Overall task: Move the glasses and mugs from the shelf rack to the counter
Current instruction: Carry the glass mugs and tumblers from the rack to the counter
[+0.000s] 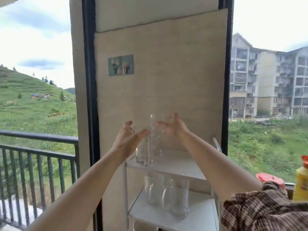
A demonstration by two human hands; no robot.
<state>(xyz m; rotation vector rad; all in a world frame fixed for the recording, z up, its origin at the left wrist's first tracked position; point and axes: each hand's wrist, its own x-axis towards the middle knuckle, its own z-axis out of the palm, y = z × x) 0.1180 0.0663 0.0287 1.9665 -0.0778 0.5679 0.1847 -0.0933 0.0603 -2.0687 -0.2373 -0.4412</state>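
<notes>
Flanking two glasses (144, 155) on the rack (176, 165), both hands (127, 139) (173, 129) reach, loosely spread.

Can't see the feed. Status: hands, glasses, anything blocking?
Left hand, right hand open, either side of top-shelf glasses, no grip yet. Lower-shelf glasses untouched. Nothing blocking.

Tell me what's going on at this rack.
A person reaches both hands to the top shelf of the white rack: the left hand at the front glass, the right hand by the taller glass behind. Fingers are spread; neither grips yet. More glasses stand on the shelf below.
</notes>
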